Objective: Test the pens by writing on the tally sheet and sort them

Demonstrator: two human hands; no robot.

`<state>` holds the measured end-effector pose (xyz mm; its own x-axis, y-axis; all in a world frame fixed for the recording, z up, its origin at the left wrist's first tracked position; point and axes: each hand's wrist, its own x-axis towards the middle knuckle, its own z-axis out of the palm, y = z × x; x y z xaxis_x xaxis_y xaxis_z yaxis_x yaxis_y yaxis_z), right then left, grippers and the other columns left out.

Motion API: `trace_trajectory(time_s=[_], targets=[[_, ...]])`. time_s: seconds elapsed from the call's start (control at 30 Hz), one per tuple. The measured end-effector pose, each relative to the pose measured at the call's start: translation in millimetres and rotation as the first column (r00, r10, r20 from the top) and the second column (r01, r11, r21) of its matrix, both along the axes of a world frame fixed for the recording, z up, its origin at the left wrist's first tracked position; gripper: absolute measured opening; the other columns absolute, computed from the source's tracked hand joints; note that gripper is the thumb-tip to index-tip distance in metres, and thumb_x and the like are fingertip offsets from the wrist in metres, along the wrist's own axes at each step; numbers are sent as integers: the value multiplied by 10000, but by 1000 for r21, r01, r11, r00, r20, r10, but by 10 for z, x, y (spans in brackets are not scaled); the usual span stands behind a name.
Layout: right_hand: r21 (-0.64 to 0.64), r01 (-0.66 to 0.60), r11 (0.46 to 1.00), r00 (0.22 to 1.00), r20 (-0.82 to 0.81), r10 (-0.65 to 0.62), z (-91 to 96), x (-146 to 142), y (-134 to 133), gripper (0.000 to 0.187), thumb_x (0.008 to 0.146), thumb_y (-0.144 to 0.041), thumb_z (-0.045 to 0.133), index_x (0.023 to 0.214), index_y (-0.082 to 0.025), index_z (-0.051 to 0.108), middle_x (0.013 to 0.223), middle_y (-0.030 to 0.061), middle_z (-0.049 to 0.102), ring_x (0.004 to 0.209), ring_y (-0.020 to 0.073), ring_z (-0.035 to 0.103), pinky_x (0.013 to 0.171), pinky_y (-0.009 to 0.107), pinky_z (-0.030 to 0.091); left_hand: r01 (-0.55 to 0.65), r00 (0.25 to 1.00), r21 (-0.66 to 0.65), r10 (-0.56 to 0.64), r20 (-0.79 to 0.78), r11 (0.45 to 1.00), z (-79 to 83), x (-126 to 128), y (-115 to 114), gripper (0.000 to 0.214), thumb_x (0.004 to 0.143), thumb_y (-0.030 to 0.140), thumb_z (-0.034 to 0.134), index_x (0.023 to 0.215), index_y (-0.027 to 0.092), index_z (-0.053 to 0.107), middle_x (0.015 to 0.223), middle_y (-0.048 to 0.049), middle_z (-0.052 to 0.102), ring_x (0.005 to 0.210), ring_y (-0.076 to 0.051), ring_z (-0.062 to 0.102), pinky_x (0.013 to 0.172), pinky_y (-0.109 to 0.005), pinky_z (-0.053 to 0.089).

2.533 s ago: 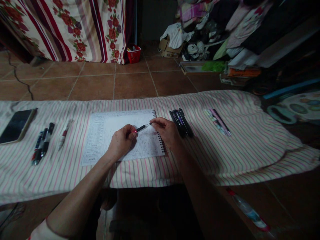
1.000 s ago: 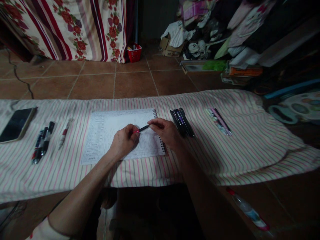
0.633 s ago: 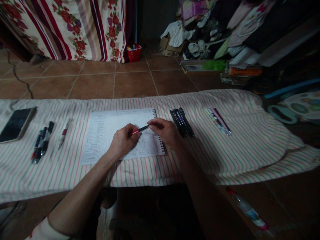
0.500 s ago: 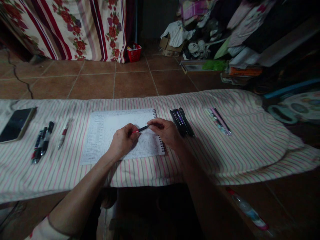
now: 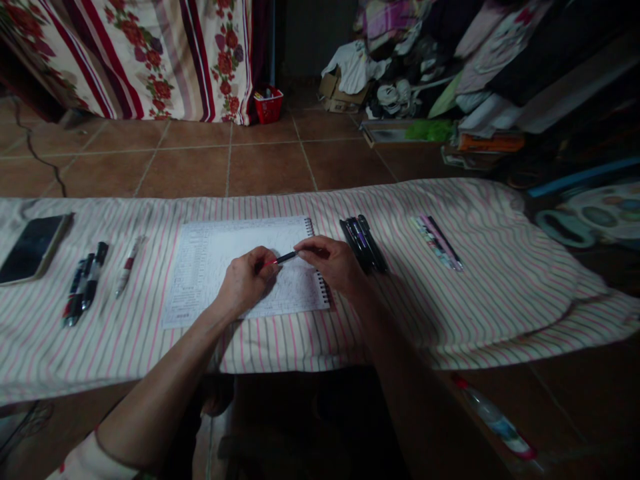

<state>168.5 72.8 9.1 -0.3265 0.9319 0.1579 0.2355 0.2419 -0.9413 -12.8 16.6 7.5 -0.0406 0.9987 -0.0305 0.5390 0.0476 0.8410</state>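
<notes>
A slim dark pen with a red part point(image 5: 286, 258) spans the gap between my two hands, over a spiral notebook page point(image 5: 250, 233) covered in writing. My left hand point(image 5: 249, 279) is closed on the red end of the pen. With thumb and fingertips, my right hand point(image 5: 331, 261) pinches its dark tip end. Just right of the notebook lies a group of several dark pens point(image 5: 364, 243), close to my right hand. Left of the notebook is a single white and red pen point(image 5: 127, 270).
Striped cloth point(image 5: 450, 307) covers the table. At the left lie a phone point(image 5: 33, 248) and several dark markers point(image 5: 86, 283); at the right, a few slim pens in pink and patterned colours point(image 5: 438, 243). A plastic bottle point(image 5: 497, 420) lies on the floor. Beyond stand a red basket point(image 5: 269, 107) and piled clothes.
</notes>
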Motion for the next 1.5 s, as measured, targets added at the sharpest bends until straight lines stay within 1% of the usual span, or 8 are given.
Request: trace_trajectory(time_s=[0.3,0.47,0.57,0.83,0.97,1.13,1.37,1.5], targets=[[64,-7,998,997,80,2,-8,15,4,92,751,-219,621,803,-202,695,827,29,694,777,155,635,710,277,488,-30,985,20,33,-170,999,118,34,-24,72,794,253,537,777,198,578,642,18,593,601,-132,535,584,-242,374],[115,-27,993,989,144,10,-21,26,4,90,773,-203,610,813,-202,690,834,28,689,788,156,630,719,282,476,-3,952,54,20,-307,999,163,50,-39,92,810,241,523,818,191,599,632,12,588,571,-131,511,562,-242,350],[139,-42,989,984,176,18,-21,30,3,98,786,-189,601,836,-192,685,848,33,691,803,156,631,735,283,470,9,942,67,14,-335,998,168,51,-46,99,822,234,512,835,189,599,648,8,600,571,-130,515,564,-241,351],[174,-72,982,958,286,19,-3,38,-12,123,836,-256,566,829,-195,672,835,36,681,787,159,622,705,274,450,20,935,79,9,-354,997,172,45,-48,94,819,235,522,838,191,602,662,5,619,582,-135,539,569,-241,367],[193,-95,977,925,379,15,1,48,-16,193,871,-316,514,816,-189,648,824,39,662,766,154,600,691,264,422,32,931,92,4,-366,995,181,47,-48,97,817,232,517,831,189,603,653,6,610,577,-135,529,572,-244,363],[213,-111,971,885,465,-1,11,45,-22,289,900,-367,447,725,-186,588,721,20,605,667,136,542,625,256,367,62,933,116,-16,-359,991,174,51,-48,90,814,219,513,829,186,595,667,2,606,579,-132,517,579,-245,361],[187,-71,980,891,453,-22,25,3,-46,396,922,-408,391,644,-185,562,667,21,626,629,131,561,637,264,365,53,951,104,-18,-308,993,201,70,-52,61,796,206,521,797,187,580,657,7,588,587,-128,502,590,-247,357],[117,-34,993,900,435,-21,21,10,-51,419,901,-489,409,702,-191,626,691,28,658,652,148,597,601,261,386,14,975,44,-4,-220,999,160,62,-39,57,787,228,527,770,192,568,622,18,568,564,-124,491,568,-247,351]])
